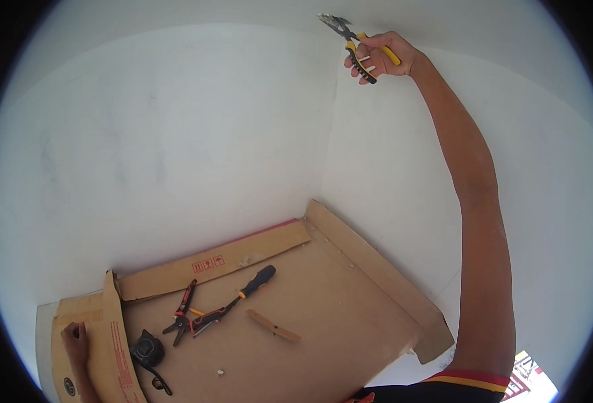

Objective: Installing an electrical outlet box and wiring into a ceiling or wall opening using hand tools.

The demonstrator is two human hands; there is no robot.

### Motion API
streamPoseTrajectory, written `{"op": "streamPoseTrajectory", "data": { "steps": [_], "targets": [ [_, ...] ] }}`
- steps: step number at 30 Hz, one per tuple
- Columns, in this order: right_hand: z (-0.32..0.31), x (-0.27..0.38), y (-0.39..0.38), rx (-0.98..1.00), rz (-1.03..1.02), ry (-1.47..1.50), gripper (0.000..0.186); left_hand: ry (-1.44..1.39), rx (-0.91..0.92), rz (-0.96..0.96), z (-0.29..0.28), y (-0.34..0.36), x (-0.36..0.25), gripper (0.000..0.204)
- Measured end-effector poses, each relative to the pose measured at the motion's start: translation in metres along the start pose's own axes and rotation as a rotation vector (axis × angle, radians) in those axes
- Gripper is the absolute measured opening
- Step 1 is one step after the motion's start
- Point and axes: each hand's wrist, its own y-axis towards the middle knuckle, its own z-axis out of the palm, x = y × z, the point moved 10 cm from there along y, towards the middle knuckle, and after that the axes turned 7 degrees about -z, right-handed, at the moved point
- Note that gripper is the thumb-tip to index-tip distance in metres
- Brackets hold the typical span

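Note:
High up, my right hand (385, 54) is closed around pliers (342, 28) with yellow-and-black handles. The handles are spread, and the metal jaws point up and left at a rough grey patch on the pale surface overhead. Whether the jaws grip anything there is too small to tell. At the lower left, my left hand (75, 339) is curled into a loose fist over a cardboard flap (95, 363), with no object showing in it.
A large cardboard sheet (350, 316) with raised edges lies in the corner below the white walls (209, 134). On it are red-and-black cutting pliers (185, 316), a screwdriver (259, 281), a wooden strip (273, 326), a black tape measure (147, 349) and small crumbs.

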Motion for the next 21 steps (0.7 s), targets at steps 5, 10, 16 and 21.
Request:
{"op": "streamPoseTrajectory", "data": {
  "steps": [5,10,16,21],
  "targets": [
    [0.001,0.0,0.0,0.036,-0.001,-0.021,0.037,-0.009,-0.014,0.004,-0.002,-0.003,-0.027,0.02],
    [0.006,-0.014,0.004,-0.194,-0.046,-0.086,0.035,-0.022,-0.162,0.13,-0.013,-0.005,-0.037,0.022],
    [0.025,-0.028,0.007,-0.456,-0.133,-0.052,0.029,-0.048,-0.098,0.156,-0.01,-0.003,-0.037,0.024],
    [0.051,-0.035,-0.011,-0.648,-0.076,-0.001,0.033,-0.033,-0.061,0.171,-0.004,-0.003,-0.029,0.023]
  ]
}}
